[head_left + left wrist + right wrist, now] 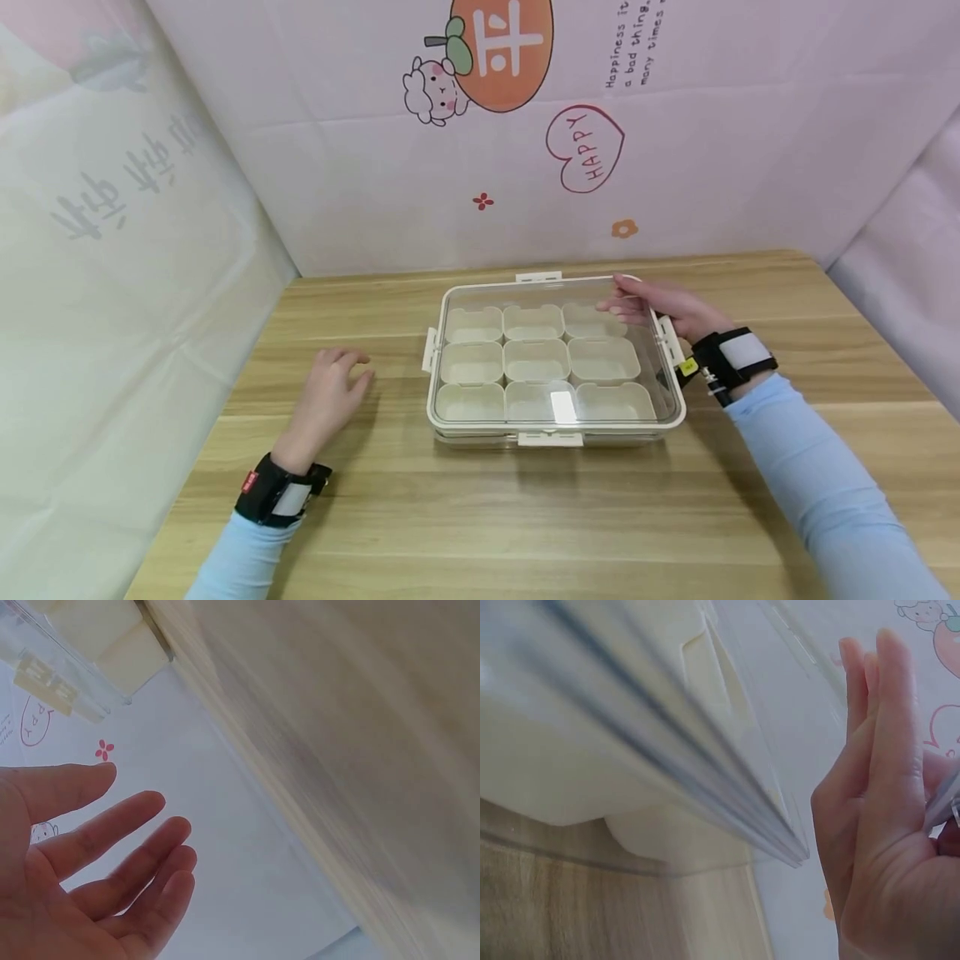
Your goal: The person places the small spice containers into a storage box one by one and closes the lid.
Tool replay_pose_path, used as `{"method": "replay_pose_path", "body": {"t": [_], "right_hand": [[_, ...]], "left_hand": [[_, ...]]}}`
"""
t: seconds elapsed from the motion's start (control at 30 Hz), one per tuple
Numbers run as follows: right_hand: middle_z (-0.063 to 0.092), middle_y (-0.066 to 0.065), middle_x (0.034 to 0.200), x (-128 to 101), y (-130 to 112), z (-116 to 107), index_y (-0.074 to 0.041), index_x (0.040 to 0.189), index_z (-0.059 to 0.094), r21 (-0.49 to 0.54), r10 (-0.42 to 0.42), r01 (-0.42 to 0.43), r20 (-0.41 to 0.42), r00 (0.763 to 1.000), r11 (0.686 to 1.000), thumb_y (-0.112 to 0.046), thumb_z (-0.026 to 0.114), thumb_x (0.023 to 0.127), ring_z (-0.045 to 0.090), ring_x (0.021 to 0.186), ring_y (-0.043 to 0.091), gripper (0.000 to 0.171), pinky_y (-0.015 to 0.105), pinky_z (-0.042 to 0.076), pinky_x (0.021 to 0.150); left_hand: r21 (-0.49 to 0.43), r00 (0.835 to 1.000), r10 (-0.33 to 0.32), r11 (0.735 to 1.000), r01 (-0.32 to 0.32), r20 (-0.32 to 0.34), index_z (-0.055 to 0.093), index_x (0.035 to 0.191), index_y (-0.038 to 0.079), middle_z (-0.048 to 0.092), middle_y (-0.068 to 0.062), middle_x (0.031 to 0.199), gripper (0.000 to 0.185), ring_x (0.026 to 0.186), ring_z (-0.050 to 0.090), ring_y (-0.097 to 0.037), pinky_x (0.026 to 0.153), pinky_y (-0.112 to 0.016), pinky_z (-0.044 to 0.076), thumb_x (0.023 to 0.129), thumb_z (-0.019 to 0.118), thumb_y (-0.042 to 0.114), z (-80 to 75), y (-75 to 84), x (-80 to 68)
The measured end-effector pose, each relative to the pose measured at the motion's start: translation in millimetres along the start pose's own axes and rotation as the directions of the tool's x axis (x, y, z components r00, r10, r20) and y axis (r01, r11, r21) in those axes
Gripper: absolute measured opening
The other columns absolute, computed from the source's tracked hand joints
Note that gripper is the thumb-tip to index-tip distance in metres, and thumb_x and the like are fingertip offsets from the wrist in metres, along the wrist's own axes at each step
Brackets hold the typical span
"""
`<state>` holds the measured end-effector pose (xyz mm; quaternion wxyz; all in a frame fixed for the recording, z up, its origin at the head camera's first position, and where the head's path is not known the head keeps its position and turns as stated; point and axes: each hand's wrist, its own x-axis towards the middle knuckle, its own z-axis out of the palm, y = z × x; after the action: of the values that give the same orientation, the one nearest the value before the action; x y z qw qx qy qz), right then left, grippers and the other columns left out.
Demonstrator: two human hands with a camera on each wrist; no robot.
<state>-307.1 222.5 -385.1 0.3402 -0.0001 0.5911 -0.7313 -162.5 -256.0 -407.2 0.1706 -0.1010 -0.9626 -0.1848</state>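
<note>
A clear rectangular lid [557, 427] with a white rim and white latches lies over a clear storage box [480, 439]. Through the lid several small cream bins [536, 361] show in rows. My right hand [663, 304] pinches the lid at its far right corner, thumb on the rim and fingers visible beneath the clear panel. In the right wrist view those fingers [889, 735] extend beside the box wall, with part of the lid at the thumb. My left hand [326, 400] hovers left of the box, fingers loosely bent and holding nothing.
The wooden table [420, 517] runs back to a white printed cloth [360, 183] behind the box. Another pale cloth [112, 317] hangs along the left side. Latches stick outward on the lid, such as the left latch [430, 349].
</note>
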Motion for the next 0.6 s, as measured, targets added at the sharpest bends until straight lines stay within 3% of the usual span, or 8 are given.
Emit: {"method": "replay_pose_path", "body": {"t": [0.2,0.4,0.6], "right_hand": [[0.074,0.007,0.09,3.1,-1.1,-1.8,-0.007,0.093,0.05,-0.047,0.007,-0.008,-0.015,1.0,0.999,-0.03,0.046,0.099,0.07,0.08,0.009,0.024,0.023,0.054,0.077],[0.074,0.007,0.091,3.7,1.8,-4.2,-0.006,0.093,0.052,-0.05,0.023,-0.024,-0.018,1.0,0.998,-0.03,0.046,0.099,0.07,0.077,0.009,0.025,0.021,0.055,0.073],[0.074,0.003,0.093,3.0,4.5,-6.0,-0.009,0.098,0.057,-0.111,-0.014,0.014,0.004,1.0,0.994,-0.03,0.043,0.1,0.069,0.081,0.007,0.026,0.02,0.054,0.076]], "left_hand": [[0.002,1.0,0.006,1.0,-0.006,-0.004,0.067,0.102,-0.002,0.064,-0.022,0.104,0.023,0.104,0.052,-0.037,0.088,-0.048,0.044,0.086,0.067,0.014,0.1,0.5,2.3],[0.003,1.0,0.006,1.0,-0.006,-0.004,0.068,0.101,-0.002,0.064,-0.021,0.104,0.022,0.103,0.053,-0.037,0.086,-0.048,0.045,0.086,0.067,0.015,1.9,1.5,1.1],[-0.003,1.0,0.009,1.0,-0.009,-0.006,0.068,0.102,-0.001,0.065,-0.021,0.104,0.022,0.102,0.053,-0.036,0.087,-0.048,0.044,0.085,0.068,0.014,3.5,2.1,0.5]]}}
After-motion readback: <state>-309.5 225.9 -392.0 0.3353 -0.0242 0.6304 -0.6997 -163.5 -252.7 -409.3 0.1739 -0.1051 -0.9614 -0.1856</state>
